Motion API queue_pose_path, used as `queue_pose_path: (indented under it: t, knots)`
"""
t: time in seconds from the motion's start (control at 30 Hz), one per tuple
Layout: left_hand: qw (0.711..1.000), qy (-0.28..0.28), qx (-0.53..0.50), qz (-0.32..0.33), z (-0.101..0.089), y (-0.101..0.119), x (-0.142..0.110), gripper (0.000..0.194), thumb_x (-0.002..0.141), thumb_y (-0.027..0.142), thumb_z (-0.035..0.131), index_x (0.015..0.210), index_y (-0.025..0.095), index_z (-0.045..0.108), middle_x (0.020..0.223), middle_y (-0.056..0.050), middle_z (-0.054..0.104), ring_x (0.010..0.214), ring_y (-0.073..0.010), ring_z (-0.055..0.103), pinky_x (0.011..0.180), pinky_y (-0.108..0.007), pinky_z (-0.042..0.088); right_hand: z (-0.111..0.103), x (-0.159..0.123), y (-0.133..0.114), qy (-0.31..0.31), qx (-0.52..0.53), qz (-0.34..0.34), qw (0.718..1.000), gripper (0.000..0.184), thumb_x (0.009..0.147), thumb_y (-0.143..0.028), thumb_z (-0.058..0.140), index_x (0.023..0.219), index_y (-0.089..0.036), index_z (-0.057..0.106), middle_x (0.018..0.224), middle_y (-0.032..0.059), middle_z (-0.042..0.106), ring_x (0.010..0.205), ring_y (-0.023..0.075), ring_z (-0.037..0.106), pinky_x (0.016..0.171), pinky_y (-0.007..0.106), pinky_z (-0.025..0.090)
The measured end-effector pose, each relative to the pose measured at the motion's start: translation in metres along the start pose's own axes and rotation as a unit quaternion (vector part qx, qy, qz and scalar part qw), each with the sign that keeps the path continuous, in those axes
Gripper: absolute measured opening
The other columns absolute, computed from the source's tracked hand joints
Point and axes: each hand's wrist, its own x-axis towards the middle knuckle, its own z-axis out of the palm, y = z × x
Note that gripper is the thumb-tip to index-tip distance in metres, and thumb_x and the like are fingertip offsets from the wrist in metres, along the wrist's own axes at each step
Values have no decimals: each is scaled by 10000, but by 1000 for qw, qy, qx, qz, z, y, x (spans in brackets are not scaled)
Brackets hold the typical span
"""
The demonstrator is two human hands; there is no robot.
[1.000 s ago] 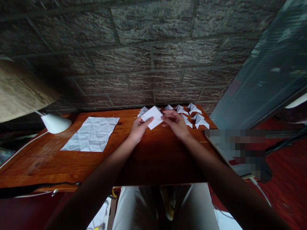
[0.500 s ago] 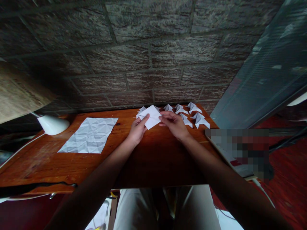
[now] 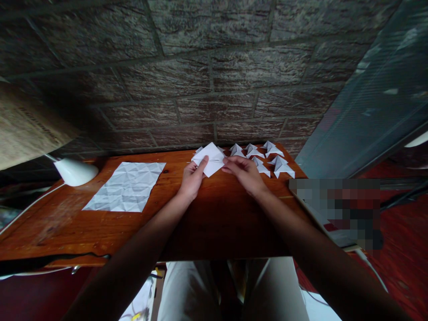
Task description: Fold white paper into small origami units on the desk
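Observation:
A folded white paper (image 3: 210, 161), roughly diamond-shaped with a crease across its middle, is held above the wooden table. My left hand (image 3: 194, 177) grips its left side, thumb on top and fingers underneath. At the right corner, my right hand (image 3: 245, 174) pinches the paper between thumb and fingers. Behind and to the right stand several folded paper pieces (image 3: 281, 166) with pointed tops; some are partly hidden by the held paper and my right hand. A creased paper sheet (image 3: 126, 187) lies flat to the left.
On the left of the wooden table (image 3: 214, 214) is a lamp with a white base (image 3: 75, 173) and a brown paper shade (image 3: 30, 125). A stone-block wall (image 3: 214, 80) rises behind the table. A blurred-out object (image 3: 337, 214) sits at the right edge.
The held paper has tilted slightly, and the crease across its middle shows more clearly. Both hands keep their grip in nearly the same place. The camera view has shifted a little.

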Motion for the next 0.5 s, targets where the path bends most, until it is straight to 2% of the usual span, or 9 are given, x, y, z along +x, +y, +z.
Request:
queue_pose_path:
  t: [0.1, 0.23, 0.4, 0.5]
  knots:
    - [1000, -3, 5, -5, 1, 0, -1, 538, 645, 545, 868, 1003, 161, 750, 979, -86, 794, 986, -244, 733, 916, -352, 549, -1, -1, 2, -14, -12, -4, 1000, 363, 620, -451, 889, 846, -206, 745, 845, 1, 738, 781, 149, 690, 860, 351, 604]
    - [1000, -6, 7, -18, 1, 1, -1, 500, 630, 503, 889, 965, 159, 750, 955, -78, 785, 916, -218, 729, 858, -325, 551, -3, 0, 2, -19, -9, -12, 1000, 343, 642, -460, 869, 840, -208, 747, 831, -1, 737, 740, 142, 680, 753, 322, 618]
    - [999, 17, 14, 30, -2, 7, 1, 496, 615, 431, 908, 1019, 198, 738, 941, -34, 762, 832, -171, 697, 760, -276, 537, -5, 1, 4, -26, -51, -20, 998, 355, 699, -502, 825, 864, -202, 730, 744, 8, 712, 681, 148, 670, 656, 300, 593]
    - [999, 15, 23, 35, -2, 9, 2, 445, 604, 431, 910, 939, 182, 754, 856, -21, 744, 763, -142, 665, 710, -256, 524, -6, 2, 5, -15, -65, -27, 997, 360, 744, -513, 788, 899, -198, 704, 742, 13, 703, 674, 145, 670, 621, 280, 571]
